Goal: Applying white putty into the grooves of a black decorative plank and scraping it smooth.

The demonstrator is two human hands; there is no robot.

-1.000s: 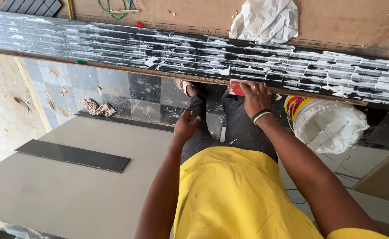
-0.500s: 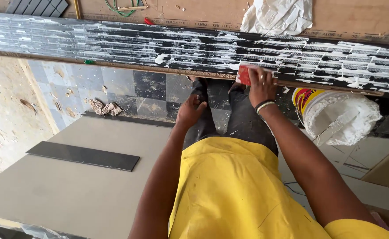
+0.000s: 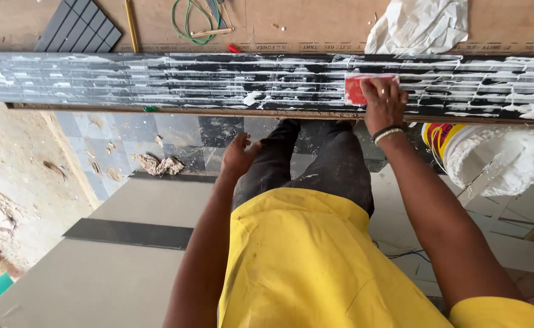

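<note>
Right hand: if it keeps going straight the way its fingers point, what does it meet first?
The right hand already presses a red float on the tile strip. Beyond that comes the board, probably near the white bag; depth is unclear.

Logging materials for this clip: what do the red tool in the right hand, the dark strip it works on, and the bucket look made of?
Red tool: likely plastic or rubber, flat and matte. Dark strip: seemingly glossy mosaic tile, white paste filling its joints. Bucket: probably plastic, paste-caked.
</note>
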